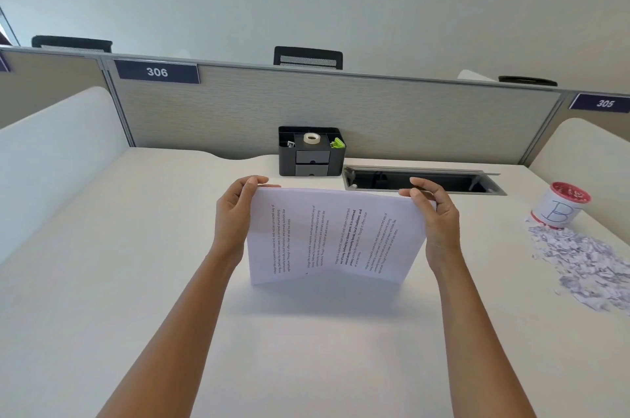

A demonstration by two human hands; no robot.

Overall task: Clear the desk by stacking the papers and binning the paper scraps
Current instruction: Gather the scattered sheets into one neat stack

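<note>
We see the stack of papers (334, 237) in the middle of the surface (136, 247), stood upright on its long lower edge, which seems to rest on the top. The printed lines run sideways across the front sheet. The left hand (235, 213) holds the stack's left edge near the top corner: its grip is closed on the paper, thumb in front and fingers curled behind. The right hand (433, 216) does the same at the right top corner, thumb and fingers pinching the edge. The sheets bow slightly between the two hands.

Well off to the right lies a loose pile of paper scraps (579, 260), spread toward the surface's edge. Just behind it, touching the pile, stands a white cup (559, 206) with a red rim and a blue letter B drawn on its side (we make out bits of paper inside it).

Behind the papers, against the grey partition (375, 110), sits a black organiser (312, 162) holding a tape roll (311, 138) and something bright green (337, 143). Beside it on the right is an open cable slot (422, 180). Labels on the partition read 306 (156, 72) and 305 (605, 103).
</note>
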